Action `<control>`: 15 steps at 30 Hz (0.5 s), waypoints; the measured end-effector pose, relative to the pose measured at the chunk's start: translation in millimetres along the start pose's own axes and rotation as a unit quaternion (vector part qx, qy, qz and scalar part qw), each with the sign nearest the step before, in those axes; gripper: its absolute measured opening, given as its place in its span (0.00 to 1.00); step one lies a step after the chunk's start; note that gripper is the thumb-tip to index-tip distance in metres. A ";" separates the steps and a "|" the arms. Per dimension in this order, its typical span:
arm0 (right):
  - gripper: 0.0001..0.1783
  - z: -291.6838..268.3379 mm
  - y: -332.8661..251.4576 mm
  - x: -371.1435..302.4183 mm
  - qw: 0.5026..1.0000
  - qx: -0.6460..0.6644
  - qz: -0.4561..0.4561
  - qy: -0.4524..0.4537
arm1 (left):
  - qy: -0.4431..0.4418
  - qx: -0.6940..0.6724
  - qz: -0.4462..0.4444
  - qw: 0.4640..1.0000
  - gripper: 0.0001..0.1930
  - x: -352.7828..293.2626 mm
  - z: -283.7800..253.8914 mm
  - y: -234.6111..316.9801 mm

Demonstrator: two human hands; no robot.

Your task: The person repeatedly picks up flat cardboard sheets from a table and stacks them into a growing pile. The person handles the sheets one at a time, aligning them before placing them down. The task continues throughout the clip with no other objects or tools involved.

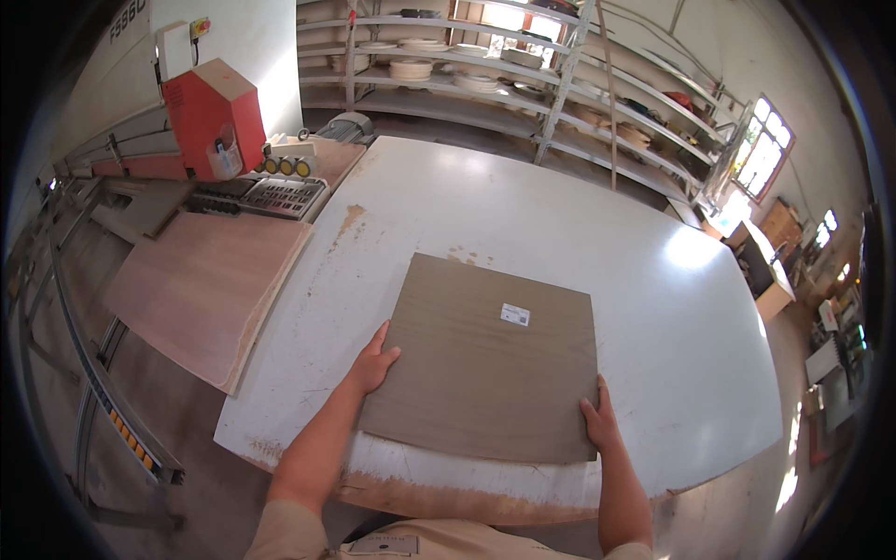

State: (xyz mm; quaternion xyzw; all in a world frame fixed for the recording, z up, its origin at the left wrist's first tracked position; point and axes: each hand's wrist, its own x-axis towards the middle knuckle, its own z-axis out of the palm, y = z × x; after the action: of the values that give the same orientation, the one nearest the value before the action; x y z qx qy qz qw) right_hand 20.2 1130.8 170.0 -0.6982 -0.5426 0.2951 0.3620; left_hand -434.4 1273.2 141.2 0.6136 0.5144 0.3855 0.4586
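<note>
Centrally, one grey-brown square board (485, 359) with a small white sticker — lying flat on the white table (579, 215), near its front edge. Left hand (373, 364) grips the board's left edge; right hand (600, 422) grips its near right corner. Bare tabletop on all far sides. Leftward: plywood sheet (201, 289), red machine (210, 117) — partly cut off. Shelves (485, 65) behind, contents indistinct.

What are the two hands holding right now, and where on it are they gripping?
A square grey-brown panel lying flat on the white table. The left hand grips its left edge, and the right hand grips the near right corner.
</note>
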 end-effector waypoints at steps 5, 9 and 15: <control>0.37 -0.5 0.7 -0.4 0.999 0.005 0.045 0.006 | 0.069 0.080 0.026 0.994 0.28 -7.0 -18.4 -13.3; 0.36 2.5 1.1 -1.8 1.000 0.018 0.005 0.024 | 0.207 0.209 0.130 0.947 0.26 -8.6 -112.9 -33.0; 0.35 2.5 -2.3 -1.7 0.992 -0.111 0.045 0.045 | 0.325 0.384 0.066 0.862 0.24 -10.0 -294.2 -66.3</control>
State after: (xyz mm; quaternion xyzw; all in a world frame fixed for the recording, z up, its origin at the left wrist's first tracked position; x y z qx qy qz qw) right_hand 16.6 1130.0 170.5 -0.7706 -0.5230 0.2172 0.2924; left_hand -732.6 1315.6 160.6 0.6138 0.6998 0.3641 -0.0327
